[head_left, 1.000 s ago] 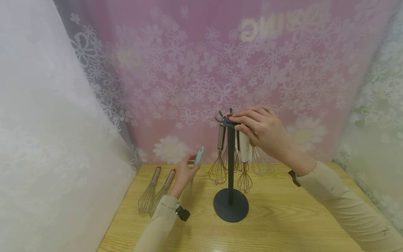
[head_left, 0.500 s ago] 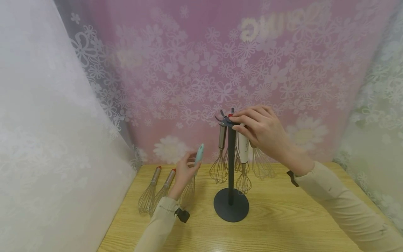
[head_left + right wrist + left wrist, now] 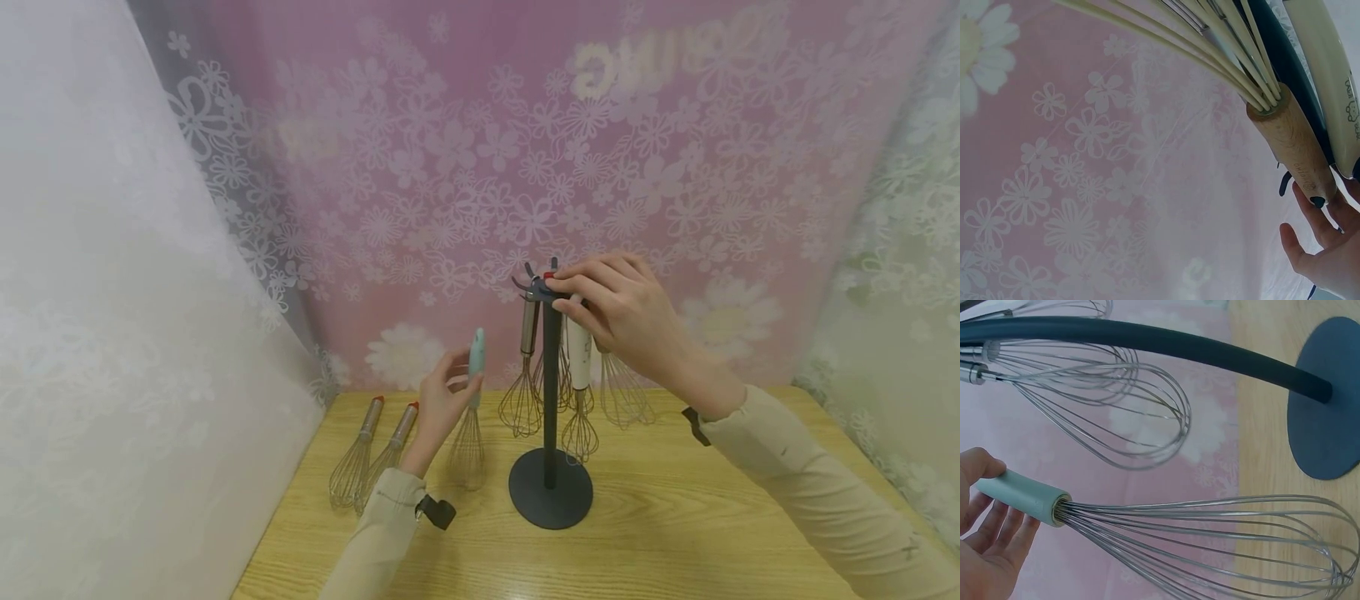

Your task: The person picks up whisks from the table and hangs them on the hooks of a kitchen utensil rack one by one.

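- Mint-handled whisk (image 3: 477, 348), nearly upright, just below the centre of my head view; the left hand (image 3: 442, 404) grips its handle
- Right of centre there, I see the right hand (image 3: 633, 317) with fingertips at the top of the dark stand (image 3: 551, 392); I cannot tell whether they pinch it or only touch
- Hanging whisks (image 3: 580, 358) ring that stand, and two red-tipped whisks (image 3: 371, 419) lie at lower left on the wooden table (image 3: 690, 525)
- My left wrist view has the mint handle in the fingers at lower left, its wires fanning to the lower right
- My right wrist view puts a wooden-handled whisk (image 3: 1294, 144) and a cream handle (image 3: 1327, 75) at upper right, fingers at lower right
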`<state>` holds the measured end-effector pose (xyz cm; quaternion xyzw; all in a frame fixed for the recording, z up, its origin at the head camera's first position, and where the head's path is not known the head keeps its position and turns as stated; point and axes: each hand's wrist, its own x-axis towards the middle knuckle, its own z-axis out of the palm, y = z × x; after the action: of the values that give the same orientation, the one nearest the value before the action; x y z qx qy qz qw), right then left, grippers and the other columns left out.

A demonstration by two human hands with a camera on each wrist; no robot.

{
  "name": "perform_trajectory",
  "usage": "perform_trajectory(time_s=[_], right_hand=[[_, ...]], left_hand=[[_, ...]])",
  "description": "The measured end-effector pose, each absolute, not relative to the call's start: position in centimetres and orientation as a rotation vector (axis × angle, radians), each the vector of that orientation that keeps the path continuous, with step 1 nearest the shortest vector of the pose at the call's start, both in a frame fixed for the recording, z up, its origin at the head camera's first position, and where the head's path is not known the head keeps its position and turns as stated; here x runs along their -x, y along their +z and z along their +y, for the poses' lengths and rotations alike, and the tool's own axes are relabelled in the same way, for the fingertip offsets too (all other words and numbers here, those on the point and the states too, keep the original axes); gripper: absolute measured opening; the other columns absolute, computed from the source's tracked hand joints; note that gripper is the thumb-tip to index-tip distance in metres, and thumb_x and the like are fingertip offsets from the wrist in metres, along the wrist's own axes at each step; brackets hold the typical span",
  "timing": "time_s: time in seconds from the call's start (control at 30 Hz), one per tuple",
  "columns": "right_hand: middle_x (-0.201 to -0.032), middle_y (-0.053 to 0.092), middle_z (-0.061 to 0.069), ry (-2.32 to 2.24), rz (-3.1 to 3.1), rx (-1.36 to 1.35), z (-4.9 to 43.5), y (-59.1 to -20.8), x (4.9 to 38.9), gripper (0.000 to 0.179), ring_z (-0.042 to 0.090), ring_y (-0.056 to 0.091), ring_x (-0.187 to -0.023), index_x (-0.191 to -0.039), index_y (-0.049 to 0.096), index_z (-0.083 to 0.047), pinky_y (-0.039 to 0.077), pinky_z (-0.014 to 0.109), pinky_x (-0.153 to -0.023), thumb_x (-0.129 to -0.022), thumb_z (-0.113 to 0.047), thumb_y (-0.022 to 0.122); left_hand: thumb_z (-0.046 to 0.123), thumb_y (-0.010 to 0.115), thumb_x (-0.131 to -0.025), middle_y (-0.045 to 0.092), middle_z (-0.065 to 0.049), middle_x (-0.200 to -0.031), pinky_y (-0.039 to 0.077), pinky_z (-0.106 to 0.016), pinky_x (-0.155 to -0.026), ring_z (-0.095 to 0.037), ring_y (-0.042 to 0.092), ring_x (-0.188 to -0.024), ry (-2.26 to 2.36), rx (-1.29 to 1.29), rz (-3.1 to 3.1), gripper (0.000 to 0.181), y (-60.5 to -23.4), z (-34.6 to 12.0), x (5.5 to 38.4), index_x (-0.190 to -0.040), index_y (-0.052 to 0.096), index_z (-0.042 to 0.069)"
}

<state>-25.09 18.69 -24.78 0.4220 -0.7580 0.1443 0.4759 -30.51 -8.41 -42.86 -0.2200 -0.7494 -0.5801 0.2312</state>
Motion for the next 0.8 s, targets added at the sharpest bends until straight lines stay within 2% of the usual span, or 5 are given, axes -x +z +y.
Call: perform_trajectory(time_s=[0.2, 0.3, 0.53, 0.8], right_hand=[[-0.107, 0.073, 0.010, 0.352, -1.841, -1.035, 18.7, -24.9, 25.2, 0.048, 0.033, 0.064, -0.100, -0.109, 0.076, -0.005, 0.045, 0.050, -0.095, -0.108, -0.042, 0.045], [-0.107, 0.073, 0.010, 0.355, -1.839, -1.035, 18.7, -24.9, 25.3, 0.049, 0.033, 0.064, -0.100, -0.111, 0.076, -0.005, 0.045, 0.050, -0.095, -0.108, -0.042, 0.045], [-0.107, 0.073, 0.011, 0.337, -1.838, -1.042, 18.7, -24.9, 25.3, 0.048, 0.033, 0.065, -0.100, -0.110, 0.076, -0.005, 0.046, 0.050, -0.096, -0.109, -0.042, 0.045], [-0.106, 0.073, 0.011, 0.336, -1.851, -1.036, 18.8, -24.9, 25.2, 0.049, 0.033, 0.064, -0.101, -0.113, 0.076, -0.005, 0.045, 0.050, -0.096, -0.109, -0.043, 0.044]], left_hand=[[0.010, 0.075, -0.093, 0.068, -0.015, -0.120, 0.059, -0.033, -0.088, -0.030, 0.071, -0.104, -1.625, 0.596, -2.092, 0.042, -41.4, -8.1, 29.7, -0.133, 0.063, 0.009], [0.012, 0.075, -0.094, 0.068, -0.015, -0.120, 0.059, -0.034, -0.089, -0.030, 0.070, -0.104, -1.643, 0.598, -2.089, 0.042, -40.6, -7.9, 29.2, -0.134, 0.062, 0.009], [0.008, 0.074, -0.093, 0.067, -0.018, -0.122, 0.058, -0.044, -0.091, -0.033, 0.068, -0.109, -1.690, 0.647, -2.038, 0.044, -39.2, -7.4, 28.3, -0.135, 0.061, 0.005], [0.004, 0.073, -0.093, 0.065, -0.021, -0.124, 0.058, -0.043, -0.091, -0.035, 0.067, -0.110, -1.675, 0.699, -2.022, 0.046, -37.3, -6.5, 27.5, -0.136, 0.058, 0.000]])
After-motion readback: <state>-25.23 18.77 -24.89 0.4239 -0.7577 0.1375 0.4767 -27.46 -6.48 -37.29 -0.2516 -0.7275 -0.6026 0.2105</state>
